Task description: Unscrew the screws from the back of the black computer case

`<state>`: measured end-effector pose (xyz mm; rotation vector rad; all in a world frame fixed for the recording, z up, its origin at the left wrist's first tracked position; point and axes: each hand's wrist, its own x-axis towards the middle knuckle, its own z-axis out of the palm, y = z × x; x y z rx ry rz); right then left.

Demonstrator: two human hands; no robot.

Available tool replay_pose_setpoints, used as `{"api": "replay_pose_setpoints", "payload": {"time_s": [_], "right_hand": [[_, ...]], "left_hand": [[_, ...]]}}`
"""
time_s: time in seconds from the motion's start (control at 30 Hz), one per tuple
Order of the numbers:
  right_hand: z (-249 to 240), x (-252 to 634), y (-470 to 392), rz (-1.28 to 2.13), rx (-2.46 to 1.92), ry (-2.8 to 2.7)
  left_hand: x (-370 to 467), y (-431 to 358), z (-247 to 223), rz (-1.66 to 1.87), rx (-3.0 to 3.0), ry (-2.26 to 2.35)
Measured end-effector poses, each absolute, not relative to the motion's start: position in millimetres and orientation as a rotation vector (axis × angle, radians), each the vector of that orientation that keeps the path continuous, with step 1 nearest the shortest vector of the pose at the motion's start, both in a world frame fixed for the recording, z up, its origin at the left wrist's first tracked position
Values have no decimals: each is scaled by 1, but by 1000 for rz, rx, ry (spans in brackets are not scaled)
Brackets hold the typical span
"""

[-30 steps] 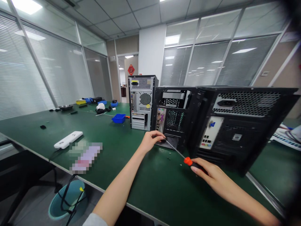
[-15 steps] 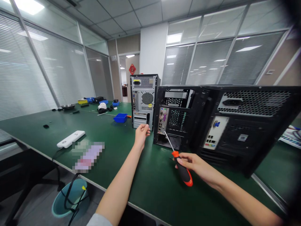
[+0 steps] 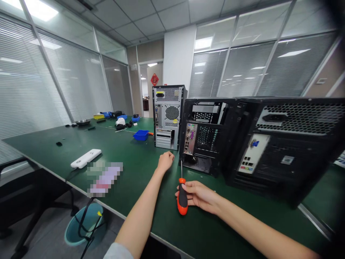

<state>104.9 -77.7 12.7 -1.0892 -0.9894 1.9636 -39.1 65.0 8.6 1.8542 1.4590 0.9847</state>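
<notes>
My right hand is closed round the black and orange handle of a screwdriver. Its thin metal shaft points up, with the tip by the lower left edge of an open black computer case; I cannot tell if they touch. My left hand is near the table surface, left of that case, its fingers curled together; whatever they hold, if anything, is hidden. Behind that hand stands a silver-backed computer tower. Another black computer case, with a pale port plate, is on the right.
On the green table are a blue tray, a white power bank with a cable, and a blurred-out flat item. Small parts and trays lie at the far end. Below the left edge are a teal bucket and a chair.
My right hand has swung the screwdriver left, and its tip has left the port plate of the open case. My left hand has lowered slightly, fingers still curled.
</notes>
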Motion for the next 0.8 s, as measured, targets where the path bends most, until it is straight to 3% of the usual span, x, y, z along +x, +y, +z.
{"api": "replay_pose_setpoints", "payload": {"time_s": [0.3, 0.8], "right_hand": [[0, 92, -69, 1982, -1018, -943], [-13, 93, -62, 1943, -967, -939]], "left_hand": [[-32, 64, 0, 740, 2101, 1392], [-26, 61, -4, 771, 2147, 1347]]}}
